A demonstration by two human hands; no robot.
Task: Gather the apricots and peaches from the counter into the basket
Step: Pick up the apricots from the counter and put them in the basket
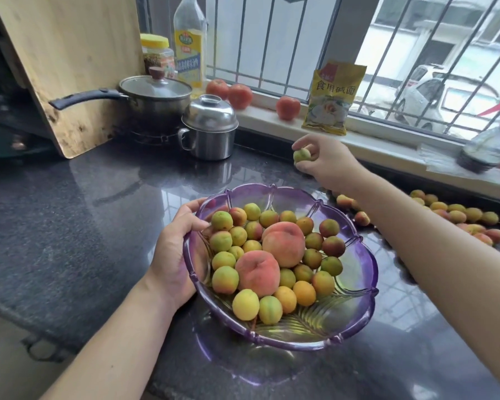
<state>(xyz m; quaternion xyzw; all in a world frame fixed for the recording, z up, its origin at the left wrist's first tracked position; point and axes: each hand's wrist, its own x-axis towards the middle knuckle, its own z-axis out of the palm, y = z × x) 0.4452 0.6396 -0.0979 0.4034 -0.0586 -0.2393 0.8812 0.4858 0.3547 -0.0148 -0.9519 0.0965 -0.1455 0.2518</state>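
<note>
— What do the fingers of the right hand have?

— They are curled round one small greenish apricot, pinching it above the dark surface, beyond the far rim of the basket.

— And the left hand?

— It grips the basket's left rim, thumb over the edge and touching an apricot inside, the other fingers under the purple glass. The basket stands on the surface, tilted a little toward the camera.

— What does it hold?

— Two peaches in the middle, one just in front of the other, with a heap of apricots all round them, yellow, green and red-blushed.

— Is fruit left outside?

— Yes. A row of loose apricots lies on the surface to the right of the basket, partly behind the right forearm, near the wall under the sill.

— Further out?

— A lidded pot with a black handle and a steel mug stand at the back left beside a leaning wooden board. On the windowsill are three tomatoes, a yellow packet, an oil bottle and a jar.
</note>
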